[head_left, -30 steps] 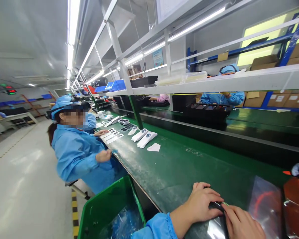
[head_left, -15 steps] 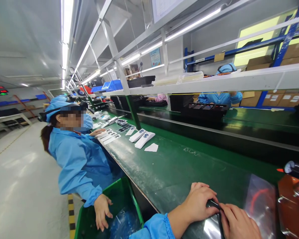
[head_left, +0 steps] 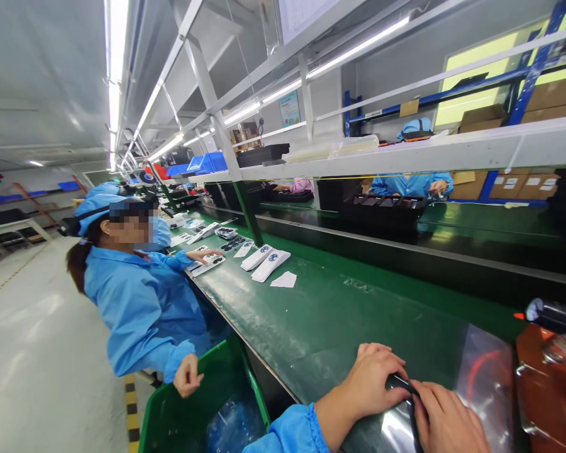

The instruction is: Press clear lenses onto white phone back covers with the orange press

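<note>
At the lower right, my left hand (head_left: 377, 380) and my right hand (head_left: 453, 418) are both closed on a black-edged glossy panel (head_left: 399, 433). Fingers and thumb of the left pinch its dark upper corner, and the right grips the edge beside it. Bright light reflects off the panel's face; its lower part runs out of the picture, and I cannot make out its kind. Right of my hands lies a clear plastic sheet (head_left: 485, 362) with a red curved line showing on it.
An orange-brown fixture (head_left: 549, 384) and a black cylindrical tool (head_left: 554, 314) stand at the far right. A co-worker in blue (head_left: 136, 302) sits left, beside a green bin (head_left: 259, 384) holding clear plastic. White printed cards (head_left: 271, 265) lie on the green bench (head_left: 321, 321).
The co-worker's near hand has lifted out of the bin and closed, while their other hand has moved over the cards. My hands keep the same hold; the view has shifted slightly.
</note>
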`<state>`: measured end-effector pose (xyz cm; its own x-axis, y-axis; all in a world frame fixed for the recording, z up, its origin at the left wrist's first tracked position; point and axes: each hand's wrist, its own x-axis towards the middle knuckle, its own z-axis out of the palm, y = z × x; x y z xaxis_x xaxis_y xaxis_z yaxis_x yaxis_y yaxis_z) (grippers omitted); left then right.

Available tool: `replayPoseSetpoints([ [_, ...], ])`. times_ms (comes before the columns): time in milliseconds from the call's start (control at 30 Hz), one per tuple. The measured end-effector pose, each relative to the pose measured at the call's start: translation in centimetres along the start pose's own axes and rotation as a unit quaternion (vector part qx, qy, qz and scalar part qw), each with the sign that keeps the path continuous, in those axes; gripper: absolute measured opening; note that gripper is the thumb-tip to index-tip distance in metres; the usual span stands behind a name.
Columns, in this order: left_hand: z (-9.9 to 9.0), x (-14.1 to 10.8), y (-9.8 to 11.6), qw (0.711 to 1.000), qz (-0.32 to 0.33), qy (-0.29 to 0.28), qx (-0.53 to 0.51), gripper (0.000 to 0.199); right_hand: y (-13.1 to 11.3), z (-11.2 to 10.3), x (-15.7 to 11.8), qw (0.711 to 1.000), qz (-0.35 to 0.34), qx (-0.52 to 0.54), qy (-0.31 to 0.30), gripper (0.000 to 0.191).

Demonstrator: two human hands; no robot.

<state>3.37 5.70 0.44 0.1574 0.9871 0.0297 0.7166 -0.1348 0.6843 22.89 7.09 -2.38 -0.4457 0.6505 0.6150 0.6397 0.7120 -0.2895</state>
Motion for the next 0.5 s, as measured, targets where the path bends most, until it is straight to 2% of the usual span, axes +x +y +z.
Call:
replayPoseSetpoints([
  [67, -0.2, 0.0, 0.5, 1.0, -0.001, -0.002, -0.001, 0.029, -0.6, -0.1, 0.1, 0.999, 0.022, 0.018, -0.022, 0.019],
  [167, -0.5, -0.6, 1.6, 1.0, -0.025, -0.007, 0.009, 0.028, -2.3, -1.1, 0.2, 0.991, 0.091, 0.06, -0.079, 0.024],
  [233, -0.7, -0.9, 1.5, 0.999, -0.023, -0.025, 0.035, 0.023, -3.3, -1.6, 0.3, 0.979, 0.146, 0.077, -0.12, 0.026],
  [367, -0.3, -0.5, -1.1, 0.996, 0.026, -0.054, 0.068, 0.017, -4.2, -2.1, 0.6, 0.964, 0.194, 0.05, -0.177, 0.021],
  [500, 0.3, -0.8, -4.0, 0.991, 0.078, -0.043, 0.103, 0.027, -4.8, -2.3, 0.6, 0.966, 0.192, 0.036, -0.169, 0.023],
])
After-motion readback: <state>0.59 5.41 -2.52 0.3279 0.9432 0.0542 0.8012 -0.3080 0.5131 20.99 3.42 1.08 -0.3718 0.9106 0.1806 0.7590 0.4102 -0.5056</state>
